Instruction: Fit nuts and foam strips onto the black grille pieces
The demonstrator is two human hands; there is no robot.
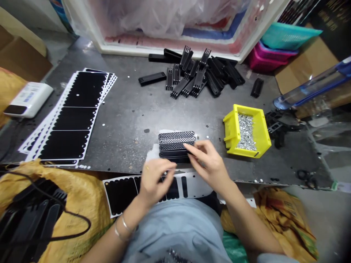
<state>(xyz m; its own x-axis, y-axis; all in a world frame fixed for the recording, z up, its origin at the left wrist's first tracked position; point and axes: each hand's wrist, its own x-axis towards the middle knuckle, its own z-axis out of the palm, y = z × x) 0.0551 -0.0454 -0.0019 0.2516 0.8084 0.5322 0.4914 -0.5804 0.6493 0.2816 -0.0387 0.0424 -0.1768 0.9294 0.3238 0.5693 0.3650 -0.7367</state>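
**Metal workbench (128,109), hands at a strip stack**

Dark scuffed bench top, scattered with small white dots. Nearest, on the near edge and lapping over it, lies a white sheet of black die-cut pads (153,190). The left hand (157,182) is curled above that sheet, just in front of the stack; two thin bracelets (122,227) sit on its wrist. Its fingers are bunched narrow, and whether they hold anything small cannot be told. The right hand (205,162) has its fingers closed narrowly on the right end of the stack of black perforated strips (177,144), which lies flat on the bench between the hands.

Left of the lap, a yellow sack (85,197) holds black parts (30,215). Right of the stack stands a yellow bin (245,131) full of silver screws (246,131). Further left lie stacked pad sheets (71,117) beside a white box (27,99). Far side: a heap of black comb-shaped pieces (197,73), then pink (267,60) and teal baskets (290,36).
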